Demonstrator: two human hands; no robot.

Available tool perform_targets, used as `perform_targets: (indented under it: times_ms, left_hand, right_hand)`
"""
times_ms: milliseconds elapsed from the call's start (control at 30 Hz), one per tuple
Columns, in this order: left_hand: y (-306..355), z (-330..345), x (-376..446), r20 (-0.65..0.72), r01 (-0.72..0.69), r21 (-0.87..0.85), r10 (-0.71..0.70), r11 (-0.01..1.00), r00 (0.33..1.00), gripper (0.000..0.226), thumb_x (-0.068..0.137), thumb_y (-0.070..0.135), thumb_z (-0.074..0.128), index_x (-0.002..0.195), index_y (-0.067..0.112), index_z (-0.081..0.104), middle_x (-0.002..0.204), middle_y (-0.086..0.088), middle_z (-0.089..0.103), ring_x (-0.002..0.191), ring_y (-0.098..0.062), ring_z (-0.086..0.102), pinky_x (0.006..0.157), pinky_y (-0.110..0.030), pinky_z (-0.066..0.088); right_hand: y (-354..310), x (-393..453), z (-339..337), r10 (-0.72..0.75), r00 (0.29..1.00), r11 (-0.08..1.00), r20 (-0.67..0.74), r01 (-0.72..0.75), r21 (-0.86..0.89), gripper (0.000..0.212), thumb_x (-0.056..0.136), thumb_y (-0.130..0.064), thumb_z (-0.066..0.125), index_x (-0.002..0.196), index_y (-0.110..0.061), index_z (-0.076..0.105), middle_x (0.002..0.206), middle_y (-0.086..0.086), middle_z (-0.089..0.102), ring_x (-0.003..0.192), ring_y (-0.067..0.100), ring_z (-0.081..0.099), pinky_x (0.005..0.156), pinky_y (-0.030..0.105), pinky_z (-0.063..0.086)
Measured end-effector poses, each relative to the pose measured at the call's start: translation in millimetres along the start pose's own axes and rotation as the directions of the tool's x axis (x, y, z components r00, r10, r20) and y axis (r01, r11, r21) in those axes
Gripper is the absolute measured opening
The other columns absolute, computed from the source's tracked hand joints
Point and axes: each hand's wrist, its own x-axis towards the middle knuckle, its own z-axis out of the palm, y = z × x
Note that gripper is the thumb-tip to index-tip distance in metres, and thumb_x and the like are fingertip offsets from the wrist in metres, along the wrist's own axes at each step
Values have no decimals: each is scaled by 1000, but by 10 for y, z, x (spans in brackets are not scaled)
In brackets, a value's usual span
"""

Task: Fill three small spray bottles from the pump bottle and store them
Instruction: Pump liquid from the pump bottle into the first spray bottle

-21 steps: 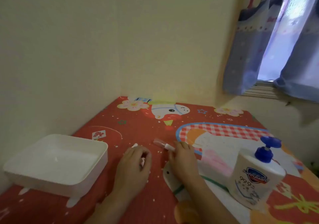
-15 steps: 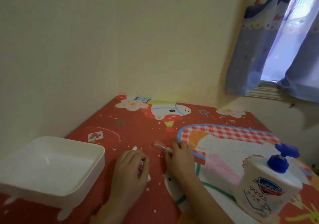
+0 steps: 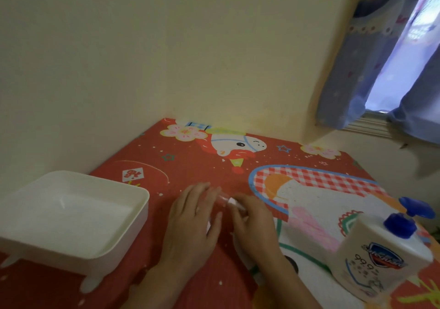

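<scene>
1. Head view, looking forward and down: worktop (image 3: 190, 292) covered with a red cartoon-print cloth, pushed into a corner of cream walls (image 3: 166, 47).
2. Both hands meet near the middle of the worktop. The left hand (image 3: 190, 223) lies palm down with its fingers stretched forward and spread, not clenched; a small white piece shows just under its fingertips (image 3: 208, 227), though what it is stays unclear.
3. The right hand (image 3: 252, 223) has its fingers curled round a small clear spray bottle (image 3: 225, 200), which lies on its side with its transparent end pointing away and to the left. Blur hides exactly how the fingers pinch it.
4. The bottle sits between the two hands, touching or nearly touching the left fingers.
5. Compared with half a second earlier, the left hand has moved in toward the right one, so the gap between them has closed, and its fingers have reached forward beside the bottle.
6. A white square tray (image 3: 133, 235) stands on short feet at the left, well apart from the hands.
7. A white pump bottle (image 3: 378, 261) with a blue pump head (image 3: 404, 220) stands upright at the right edge, in roughly the same spot as before.
8. Blue patterned curtains (image 3: 357, 82) hang at a window in the upper right.
</scene>
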Motion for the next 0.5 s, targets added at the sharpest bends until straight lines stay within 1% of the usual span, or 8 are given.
perform_targets:
  times_ms: [100,200,267,300,333,400,433,500]
  left_hand:
    - [1,12,-15,43,-62,52,60,997,997,52,87,28,57,139,23,51,149,1,46,142,-23,37,111,-42,35]
    - [-1,24,-12,9,-129,47,128,991,992,41,89,22,50,127,17,63,135,2,60,131,-22,50,101,-46,45]
    - [5,9,-20,-35,-157,23,157,987,987,33,91,20,49,117,15,69,121,2,67,119,-21,59,95,-48,49]
    - [3,-4,-28,-43,-167,6,168,986,985,30,93,20,49,114,15,69,117,3,68,114,-21,61,94,-47,50]
    - [2,-19,-36,-40,-176,-15,175,984,984,27,95,21,50,113,16,69,115,3,67,111,-20,61,95,-47,50]
    - [-14,-37,-43,-17,-185,-56,184,981,983,23,96,25,53,114,20,66,113,6,64,107,-18,60,98,-48,48]
    - [-23,-43,-42,-4,-188,-66,188,980,982,22,97,26,54,115,21,65,113,7,63,106,-17,61,99,-49,47]
    - [-34,-39,-36,16,-201,-72,203,977,979,23,97,27,54,116,22,66,113,8,64,105,-15,61,101,-49,45]
  right_hand:
    - [-130,-108,-97,-60,998,995,-28,62,82,19,92,-26,58,109,-27,66,98,-18,63,92,0,59,81,25,52]
    - [-225,-214,-167,-44,998,980,-43,52,193,19,90,-24,63,108,-31,67,95,-21,66,90,1,62,76,23,52]
    - [-283,-268,-226,27,1000,962,-9,-24,271,16,91,-27,63,104,-33,68,94,-20,69,88,0,64,73,19,53]
    - [-319,-279,-259,99,995,942,26,-103,320,12,92,-32,61,101,-33,68,90,-18,70,83,-1,66,70,18,53]
    - [-351,-279,-298,184,981,910,63,-195,366,15,93,-40,56,96,-32,68,83,-14,71,74,-1,66,65,19,52]
    - [-385,-259,-362,331,933,838,141,-360,410,40,91,-53,46,81,-22,69,65,1,68,52,4,61,51,21,48]
    - [-389,-238,-391,363,913,823,184,-407,396,51,90,-58,44,75,-16,70,60,9,67,46,8,58,47,22,45]
    - [-395,-208,-434,383,891,817,242,-450,362,68,84,-66,45,69,-4,68,53,12,64,39,13,54,44,23,44]
